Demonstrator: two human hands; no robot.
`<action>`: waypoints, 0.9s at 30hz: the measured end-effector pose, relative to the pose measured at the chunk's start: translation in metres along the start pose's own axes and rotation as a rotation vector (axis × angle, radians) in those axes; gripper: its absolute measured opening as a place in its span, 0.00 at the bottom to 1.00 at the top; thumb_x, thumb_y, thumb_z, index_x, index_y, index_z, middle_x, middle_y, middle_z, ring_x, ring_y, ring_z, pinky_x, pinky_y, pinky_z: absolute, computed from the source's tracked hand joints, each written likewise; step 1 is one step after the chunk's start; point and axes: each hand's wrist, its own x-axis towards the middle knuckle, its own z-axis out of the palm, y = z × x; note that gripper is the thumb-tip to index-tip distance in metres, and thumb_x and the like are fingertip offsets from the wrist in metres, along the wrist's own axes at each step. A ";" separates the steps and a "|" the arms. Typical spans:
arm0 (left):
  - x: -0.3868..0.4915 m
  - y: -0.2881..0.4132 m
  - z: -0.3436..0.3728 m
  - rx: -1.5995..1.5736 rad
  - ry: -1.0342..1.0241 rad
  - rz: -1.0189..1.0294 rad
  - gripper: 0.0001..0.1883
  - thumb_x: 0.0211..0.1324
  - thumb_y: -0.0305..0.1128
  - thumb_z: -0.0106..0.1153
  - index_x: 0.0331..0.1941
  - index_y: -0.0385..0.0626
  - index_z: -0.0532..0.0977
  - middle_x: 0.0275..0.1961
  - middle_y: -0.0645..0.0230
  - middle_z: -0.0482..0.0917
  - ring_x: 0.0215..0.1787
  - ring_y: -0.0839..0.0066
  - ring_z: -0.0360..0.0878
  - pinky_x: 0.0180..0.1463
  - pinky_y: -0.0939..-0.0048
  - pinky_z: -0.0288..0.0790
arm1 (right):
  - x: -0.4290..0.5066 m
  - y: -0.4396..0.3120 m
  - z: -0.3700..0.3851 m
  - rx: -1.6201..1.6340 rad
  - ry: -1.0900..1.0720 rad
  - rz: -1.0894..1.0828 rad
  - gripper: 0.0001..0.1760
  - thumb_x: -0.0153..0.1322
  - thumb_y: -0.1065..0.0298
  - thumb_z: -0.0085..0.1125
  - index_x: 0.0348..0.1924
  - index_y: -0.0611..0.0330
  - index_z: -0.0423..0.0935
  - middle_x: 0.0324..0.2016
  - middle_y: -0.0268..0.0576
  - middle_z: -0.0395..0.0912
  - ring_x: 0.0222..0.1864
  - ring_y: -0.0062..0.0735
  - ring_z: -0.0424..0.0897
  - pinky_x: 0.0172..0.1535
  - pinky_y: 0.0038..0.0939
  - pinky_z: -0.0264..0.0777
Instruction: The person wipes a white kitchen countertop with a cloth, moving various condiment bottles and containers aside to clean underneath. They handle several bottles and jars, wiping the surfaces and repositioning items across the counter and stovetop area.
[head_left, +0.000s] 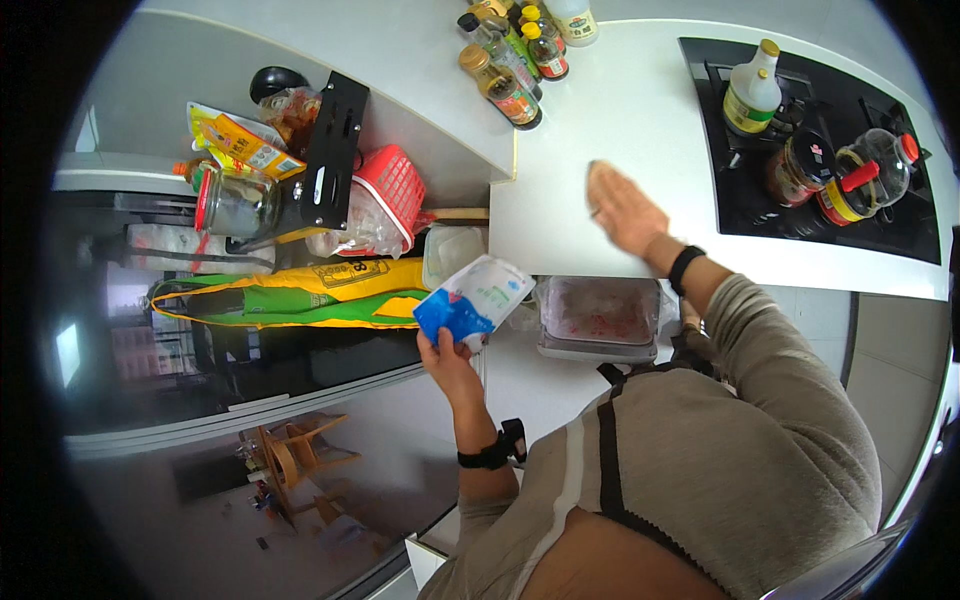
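Note:
My left hand grips the lower end of a blue and white plastic packet, held off the near left corner of the white countertop. My right hand, slightly blurred, is over the countertop with its fingers together and stretched out flat; whether anything lies under the palm cannot be seen. Beyond it at the back stand several sauce and vinegar bottles.
At right, a black glass cooktop bears a white jug, a dark-lidded jar and a red-capped bottle. A lined bin stands below the counter edge. Leftward are a red basket, a glass jar and a green-yellow bag.

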 end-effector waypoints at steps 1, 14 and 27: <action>-0.003 0.000 -0.010 -0.007 0.042 -0.015 0.16 0.72 0.31 0.50 0.60 0.46 0.68 0.45 0.72 0.78 0.37 0.83 0.77 0.36 0.79 0.73 | 0.002 -0.021 0.005 0.001 0.108 -0.117 0.30 0.80 0.58 0.38 0.75 0.56 0.56 0.77 0.49 0.47 0.78 0.40 0.49 0.79 0.37 0.42; -0.011 -0.014 -0.120 -0.022 0.184 -0.065 0.10 0.72 0.29 0.50 0.53 0.48 0.72 0.36 0.78 0.78 0.27 0.90 0.69 0.29 0.84 0.63 | 0.021 -0.080 -0.031 0.795 0.387 -0.401 0.21 0.62 0.86 0.51 0.47 0.65 0.82 0.57 0.53 0.78 0.61 0.53 0.75 0.65 0.42 0.70; 0.004 -0.063 -0.209 -0.032 0.221 -0.139 0.13 0.73 0.29 0.49 0.57 0.44 0.69 0.45 0.67 0.80 0.39 0.78 0.82 0.38 0.73 0.79 | 0.155 -0.196 0.037 0.332 -0.011 -0.400 0.24 0.79 0.53 0.43 0.64 0.50 0.71 0.72 0.41 0.61 0.75 0.40 0.55 0.76 0.38 0.48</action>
